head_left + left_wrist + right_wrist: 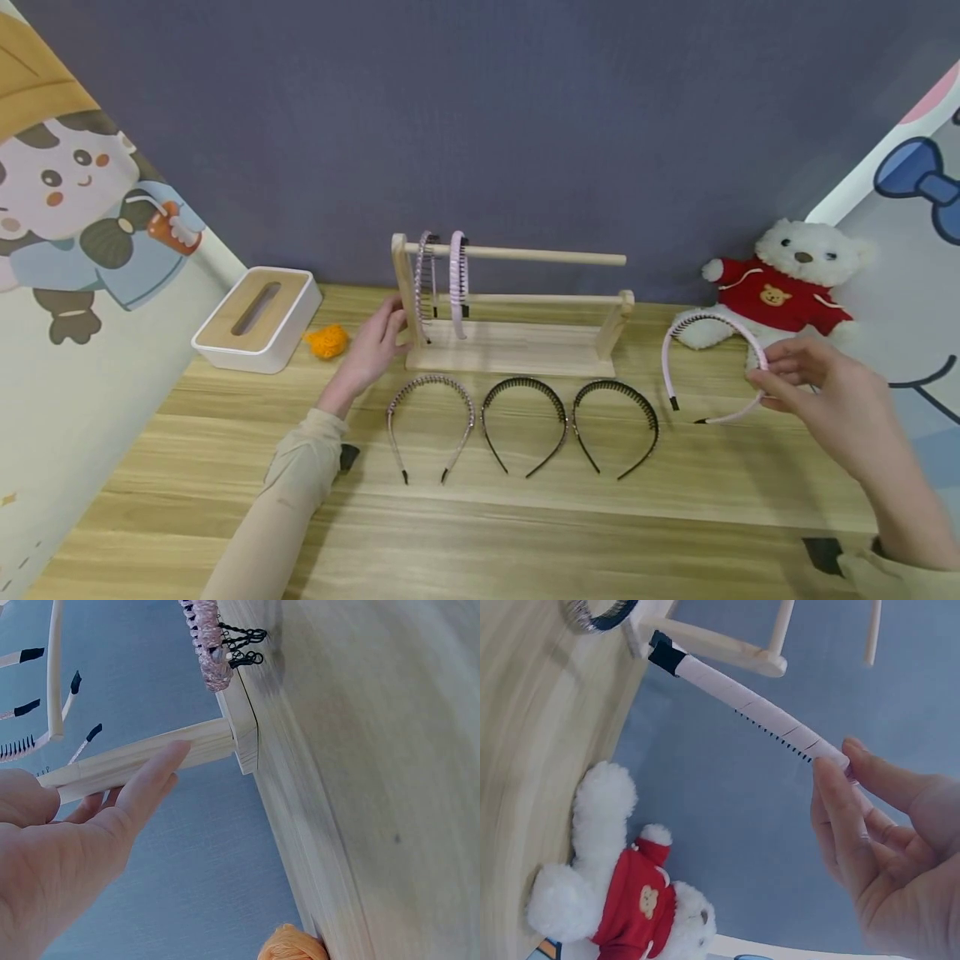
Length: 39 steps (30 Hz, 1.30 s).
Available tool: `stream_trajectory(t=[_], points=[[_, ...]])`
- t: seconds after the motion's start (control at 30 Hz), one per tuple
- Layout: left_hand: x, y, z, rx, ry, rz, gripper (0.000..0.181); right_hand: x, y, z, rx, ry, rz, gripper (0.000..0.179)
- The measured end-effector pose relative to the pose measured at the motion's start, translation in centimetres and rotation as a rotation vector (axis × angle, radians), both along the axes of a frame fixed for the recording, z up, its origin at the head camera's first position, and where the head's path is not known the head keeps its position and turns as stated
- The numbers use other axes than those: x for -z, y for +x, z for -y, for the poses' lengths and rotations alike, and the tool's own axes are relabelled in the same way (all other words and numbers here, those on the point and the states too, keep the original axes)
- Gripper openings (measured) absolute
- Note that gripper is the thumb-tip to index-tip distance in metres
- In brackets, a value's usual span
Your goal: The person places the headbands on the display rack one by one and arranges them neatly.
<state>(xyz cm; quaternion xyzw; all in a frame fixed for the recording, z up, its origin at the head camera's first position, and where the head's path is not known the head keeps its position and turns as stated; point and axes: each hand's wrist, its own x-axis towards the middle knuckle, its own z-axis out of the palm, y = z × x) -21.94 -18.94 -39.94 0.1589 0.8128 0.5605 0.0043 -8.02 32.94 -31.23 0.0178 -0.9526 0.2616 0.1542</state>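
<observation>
My left hand (377, 340) holds the left upright of a wooden display stand (510, 348); in the left wrist view its fingers lie against the post (206, 742). Two headbands hang on the upper rod near that end: a braided one (422, 287) and a smooth pink one (456, 283). At right, my right hand (832, 396) pinches one side of a pale pink headband (666, 367) above the table. The right wrist view shows this wrapped headband (742, 701), with dark inner teeth and a black tip, between thumb and fingers.
In front of the stand lie a pinkish braided headband (431, 380) and two dark headbands (525, 382), (617, 385). A tissue box (251, 321) and orange object (327, 341) sit left. Behind the right hand sits a white teddy bear (783, 287) in red.
</observation>
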Motion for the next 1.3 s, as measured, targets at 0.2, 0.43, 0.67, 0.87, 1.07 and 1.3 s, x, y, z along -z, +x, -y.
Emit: stream_trajectory(t=[0.2,0.43,0.67,0.87,1.07,1.3], points=[[0.1,0.0,0.1,-0.003,0.004,0.001,0.044,-0.7,0.1,1.2,0.012,-0.032,0.001,0.034],[0.0,0.1,0.1,-0.004,-0.007,-0.004,0.044,-1.6,0.1,2.2,-0.004,-0.087,-0.049,0.038],[-0.1,0.1,0.0,-0.007,-0.008,-0.005,0.043,-2.6,0.1,3.2,-0.021,-0.144,-0.087,0.039],[0.0,0.1,0.1,-0.005,-0.008,-0.003,0.044,-3.2,0.1,4.1,-0.02,-0.188,-0.093,0.041],[-0.1,0.1,0.0,0.007,-0.008,-0.006,0.045,-3.7,0.0,4.9,-0.018,-0.181,-0.133,0.039],[-0.2,0.1,0.1,0.008,-0.009,-0.009,0.045,-4.2,-0.3,5.7,-0.013,-0.184,-0.155,0.038]])
